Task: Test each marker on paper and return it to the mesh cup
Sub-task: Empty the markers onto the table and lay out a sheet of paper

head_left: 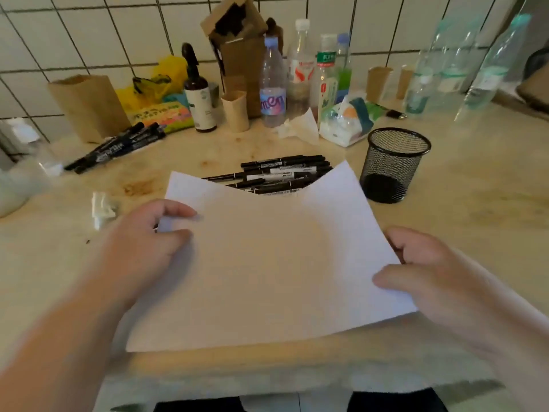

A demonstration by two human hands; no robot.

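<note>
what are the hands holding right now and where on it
Both hold the sheet of paper: the left hand pinches its left edge, the right hand grips its right edge.

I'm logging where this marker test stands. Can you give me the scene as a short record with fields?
paper: white sheet, blank as far as visible, held over the counter's near edge
left hand: pinches the sheet's left edge
right hand: grips the sheet's right edge
mesh cup: black, upright right of the pile, looks empty
marker pile: black markers lying behind the sheet, partly hidden by it
second marker group: lying far left, near a brown paper bag
progress: no marker in hand
</note>
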